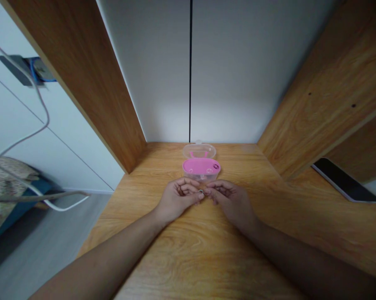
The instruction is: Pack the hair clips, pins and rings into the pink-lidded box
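Fingers point(196, 195) of both hands pinching one small ring point(201, 192), just before open pink case point(201, 166), long axis left-right.

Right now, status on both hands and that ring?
Both hands' fingers pinch a small ring. Open pink case sits just beyond. Nothing in between.

Small ring point(200, 192), perhaps metal, just before open pink case point(201, 166).

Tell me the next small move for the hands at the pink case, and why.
Probably lift the small ring toward the open pink case. Both the left hand and the right hand pinch it between fingertips just in front of the case, whose clear lid stands open.
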`<state>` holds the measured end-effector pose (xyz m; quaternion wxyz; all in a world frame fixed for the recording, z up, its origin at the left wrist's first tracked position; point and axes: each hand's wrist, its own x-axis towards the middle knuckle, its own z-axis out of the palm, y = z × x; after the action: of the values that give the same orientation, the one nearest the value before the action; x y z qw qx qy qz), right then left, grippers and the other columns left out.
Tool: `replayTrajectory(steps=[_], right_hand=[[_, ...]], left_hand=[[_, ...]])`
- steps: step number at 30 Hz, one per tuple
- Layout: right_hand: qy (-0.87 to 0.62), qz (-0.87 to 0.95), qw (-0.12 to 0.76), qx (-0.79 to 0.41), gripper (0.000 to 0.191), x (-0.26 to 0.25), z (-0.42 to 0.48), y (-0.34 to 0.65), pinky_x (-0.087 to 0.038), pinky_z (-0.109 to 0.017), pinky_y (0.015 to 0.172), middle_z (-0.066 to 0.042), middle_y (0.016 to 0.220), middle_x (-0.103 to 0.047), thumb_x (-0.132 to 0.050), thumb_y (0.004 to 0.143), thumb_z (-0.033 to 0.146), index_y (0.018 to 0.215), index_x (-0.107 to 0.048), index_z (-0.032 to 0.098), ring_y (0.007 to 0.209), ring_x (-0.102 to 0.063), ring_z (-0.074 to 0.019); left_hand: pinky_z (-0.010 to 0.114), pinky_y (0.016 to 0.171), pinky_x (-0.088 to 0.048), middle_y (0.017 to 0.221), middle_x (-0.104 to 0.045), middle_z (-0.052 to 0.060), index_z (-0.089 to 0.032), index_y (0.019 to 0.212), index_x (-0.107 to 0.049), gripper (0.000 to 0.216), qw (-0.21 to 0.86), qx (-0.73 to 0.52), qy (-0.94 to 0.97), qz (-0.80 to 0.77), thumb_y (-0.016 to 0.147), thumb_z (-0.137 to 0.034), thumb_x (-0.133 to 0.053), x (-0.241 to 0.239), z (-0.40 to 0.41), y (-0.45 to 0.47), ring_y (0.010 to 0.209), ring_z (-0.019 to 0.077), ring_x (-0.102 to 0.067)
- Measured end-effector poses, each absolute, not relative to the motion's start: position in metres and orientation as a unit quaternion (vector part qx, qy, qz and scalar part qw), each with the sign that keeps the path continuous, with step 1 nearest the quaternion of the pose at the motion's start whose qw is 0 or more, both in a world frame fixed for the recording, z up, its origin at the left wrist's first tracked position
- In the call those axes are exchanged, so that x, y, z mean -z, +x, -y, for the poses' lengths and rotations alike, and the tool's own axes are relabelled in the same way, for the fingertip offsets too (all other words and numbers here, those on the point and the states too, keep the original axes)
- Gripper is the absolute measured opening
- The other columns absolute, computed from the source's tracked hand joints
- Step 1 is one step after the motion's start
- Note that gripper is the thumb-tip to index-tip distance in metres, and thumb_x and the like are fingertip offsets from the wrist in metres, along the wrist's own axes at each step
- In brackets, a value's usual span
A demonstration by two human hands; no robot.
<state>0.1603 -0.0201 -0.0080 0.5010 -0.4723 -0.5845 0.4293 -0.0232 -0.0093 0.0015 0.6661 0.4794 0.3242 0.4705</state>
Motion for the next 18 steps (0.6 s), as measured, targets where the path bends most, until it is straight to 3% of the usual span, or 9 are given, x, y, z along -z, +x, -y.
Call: replayTrajectory(steps=[4, 10, 18], right_hand=[[-0.452, 0.531, 0.548, -0.461, 0.023, 0.005, 0.015, 0.163, -0.059, -0.030, 0.064, -0.004, 0.076, -0.078, -0.081, 0.073, 0.038, 0.087, -0.078, 0.021, 0.063, -0.070, -0.0162], [-0.453, 0.515, 0.558, -0.467, 0.023, 0.003, 0.015, 0.160, -0.062, -0.030, 0.066, -0.005, 0.076, -0.079, -0.083, 0.069, 0.037, 0.084, -0.079, 0.020, 0.066, -0.073, -0.0180], [-0.426, 0.537, 0.562, -0.463, 0.016, 0.009, 0.016, 0.161, -0.061, -0.029, 0.070, -0.003, 0.081, -0.079, -0.077, 0.076, 0.028, 0.091, -0.080, 0.023, 0.070, -0.073, -0.0155]], left_hand=[[0.020, 0.059, -0.054, 0.072, -0.076, 0.004, -0.011, 0.085, -0.073, 0.033, 0.628, -0.491, 0.492, -0.348, 0.066, -0.032, -0.090, 0.000, 0.009, -0.021, 0.059, 0.0101, -0.066], [0.026, 0.079, -0.062, 0.090, -0.080, 0.007, -0.017, 0.088, -0.080, 0.018, 0.558, -0.475, 0.565, -0.379, 0.074, -0.027, -0.084, -0.001, 0.018, -0.017, 0.079, 0.0167, -0.076], [0.027, 0.081, -0.063, 0.092, -0.080, 0.006, -0.019, 0.089, -0.081, 0.015, 0.489, -0.487, 0.588, -0.421, 0.075, -0.024, -0.082, -0.001, 0.015, -0.018, 0.082, 0.0183, -0.077]])
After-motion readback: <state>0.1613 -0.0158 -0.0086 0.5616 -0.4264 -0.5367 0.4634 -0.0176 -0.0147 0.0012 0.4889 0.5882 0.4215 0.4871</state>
